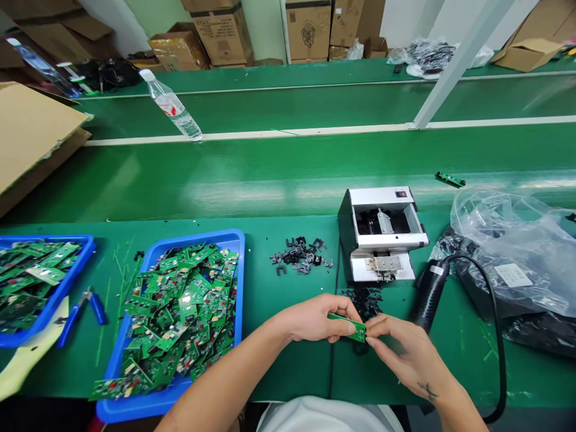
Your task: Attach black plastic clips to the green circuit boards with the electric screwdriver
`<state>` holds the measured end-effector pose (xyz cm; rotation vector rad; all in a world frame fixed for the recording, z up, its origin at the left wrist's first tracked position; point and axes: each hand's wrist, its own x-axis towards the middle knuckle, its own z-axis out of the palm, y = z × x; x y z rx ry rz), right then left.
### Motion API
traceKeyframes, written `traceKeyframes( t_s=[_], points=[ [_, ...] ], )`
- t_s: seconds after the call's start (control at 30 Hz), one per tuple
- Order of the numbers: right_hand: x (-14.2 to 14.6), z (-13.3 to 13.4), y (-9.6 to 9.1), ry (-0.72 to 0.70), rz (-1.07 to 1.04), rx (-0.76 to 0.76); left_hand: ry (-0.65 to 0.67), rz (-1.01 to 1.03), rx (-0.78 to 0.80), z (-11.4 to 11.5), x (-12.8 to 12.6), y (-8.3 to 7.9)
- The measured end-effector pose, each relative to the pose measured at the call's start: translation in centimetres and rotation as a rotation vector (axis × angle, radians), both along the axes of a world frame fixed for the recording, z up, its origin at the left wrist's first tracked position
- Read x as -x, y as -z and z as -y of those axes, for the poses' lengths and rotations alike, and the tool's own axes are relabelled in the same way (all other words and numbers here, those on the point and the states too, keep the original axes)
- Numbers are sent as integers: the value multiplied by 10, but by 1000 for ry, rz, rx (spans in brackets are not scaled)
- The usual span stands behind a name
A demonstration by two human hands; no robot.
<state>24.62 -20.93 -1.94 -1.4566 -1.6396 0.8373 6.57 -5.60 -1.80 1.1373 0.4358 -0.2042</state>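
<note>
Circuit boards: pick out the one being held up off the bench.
The small green circuit board between the left hand and right hand. The others lie heaped in blue trays, except one lone board farther back.

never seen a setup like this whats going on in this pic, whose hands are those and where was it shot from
This picture comes from a camera worn on a person's head, looking forward and down, so the two bare hands are that person's own. The left hand and right hand are holding a small green circuit board. On the green workbench lie a blue tray piled with similar boards, blue-handled pliers, a small metal-and-black machine, and a scattered heap of small black parts.
</note>
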Motion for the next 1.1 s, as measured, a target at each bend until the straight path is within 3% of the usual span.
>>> traceKeyframes(
  t_s=[0.3,0.37,0.5,0.6,0.7,0.8,0.93,1.1],
  points=[
    [3,3,10,243,46,29,-187,-73,89,5,-5,-1],
    [-5,8,9,394,100,57,-245,-102,73,3,-5,-3],
    [-37,16,5,884,287,186,-367,-158,-2,-8,-7,-8],
    [-61,15,6,1058,397,361,-460,-134,-20,-18,-11,-11],
    [-75,10,16,1087,384,500,-499,-126,-54,-24,-17,-13],
    [-80,7,28,1137,272,525,-496,-145,-100,-28,-22,-15],
    [-77,9,34,1092,-91,398,-476,-160,-123,-33,-25,-17],
    [-64,15,18,911,-581,147,-411,-185,-126,-34,-29,-19]
  ],
)
